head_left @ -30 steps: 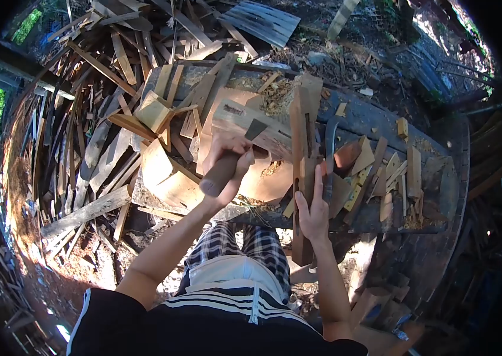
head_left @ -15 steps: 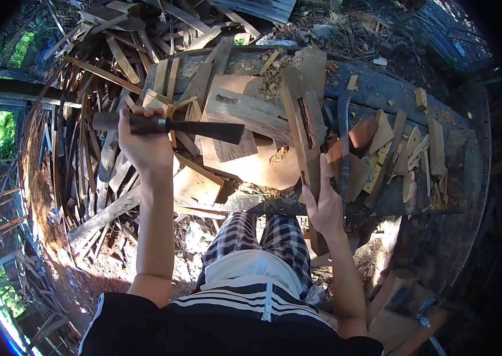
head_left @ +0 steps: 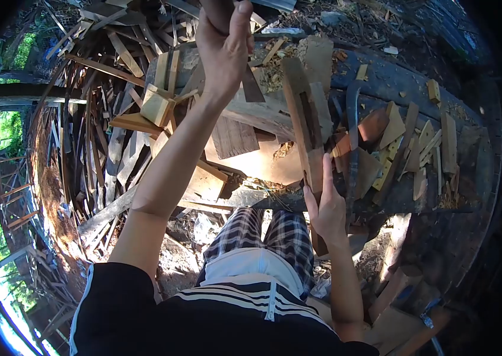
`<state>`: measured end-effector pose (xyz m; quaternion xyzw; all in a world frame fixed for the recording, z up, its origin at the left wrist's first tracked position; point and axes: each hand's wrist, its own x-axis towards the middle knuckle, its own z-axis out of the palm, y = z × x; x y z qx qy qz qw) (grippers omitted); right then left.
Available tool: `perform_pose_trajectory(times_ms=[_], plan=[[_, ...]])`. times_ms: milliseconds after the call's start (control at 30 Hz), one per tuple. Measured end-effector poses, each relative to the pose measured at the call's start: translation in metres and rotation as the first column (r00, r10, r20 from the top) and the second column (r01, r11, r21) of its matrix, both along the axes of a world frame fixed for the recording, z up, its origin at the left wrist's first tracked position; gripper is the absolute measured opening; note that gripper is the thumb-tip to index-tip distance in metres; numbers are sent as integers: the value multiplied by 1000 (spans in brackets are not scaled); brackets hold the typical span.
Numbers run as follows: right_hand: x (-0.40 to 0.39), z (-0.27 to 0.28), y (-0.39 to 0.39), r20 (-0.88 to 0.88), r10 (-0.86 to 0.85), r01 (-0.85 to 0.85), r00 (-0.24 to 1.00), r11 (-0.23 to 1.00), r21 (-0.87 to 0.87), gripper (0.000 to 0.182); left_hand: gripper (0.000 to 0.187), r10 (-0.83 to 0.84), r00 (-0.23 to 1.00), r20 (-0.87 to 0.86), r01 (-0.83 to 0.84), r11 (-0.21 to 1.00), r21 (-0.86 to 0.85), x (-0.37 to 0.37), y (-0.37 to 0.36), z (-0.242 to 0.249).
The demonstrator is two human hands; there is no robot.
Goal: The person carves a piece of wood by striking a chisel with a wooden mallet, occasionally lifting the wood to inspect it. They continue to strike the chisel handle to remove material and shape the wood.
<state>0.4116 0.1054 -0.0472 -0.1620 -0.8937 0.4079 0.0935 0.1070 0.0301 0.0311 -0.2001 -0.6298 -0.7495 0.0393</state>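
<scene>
My left hand [head_left: 224, 50] is raised over the far side of the workbench, wrapped round the dark handle [head_left: 218, 15] of the bladed tool. Part of its dark blade [head_left: 252, 86] shows below the fist, pointing down. My right hand [head_left: 325, 210] rests against the near end of a long wooden piece [head_left: 300, 113], thumb and forefinger apart on either side of it. A dark slot runs along this piece, which lies lengthwise away from me over a thick pale block [head_left: 260, 115].
A curved metal bar [head_left: 353, 118] lies right of the long piece. Farther right are wood offcuts [head_left: 392, 124] and a small yellow block [head_left: 434, 91]. Scrap wood [head_left: 102, 160] is heaped left of the bench [head_left: 381, 83]. Shavings lie at the back.
My left hand has swung up and to the right with the tool, whose blade has turned from pointing right to pointing down. My right hand remains at the long wooden piece.
</scene>
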Motion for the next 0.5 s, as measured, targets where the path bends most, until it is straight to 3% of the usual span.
perform_pose_trajectory(times_ms=[267, 500], plan=[[-1, 7, -1, 104, -15, 25, 995, 994, -102, 77, 36, -159, 984, -80, 161, 987, 23, -12, 2, -18], [0, 3, -2, 100, -19, 19, 995, 1000, -3, 76, 36, -147, 988, -47, 148, 989, 17, -11, 2, -17]])
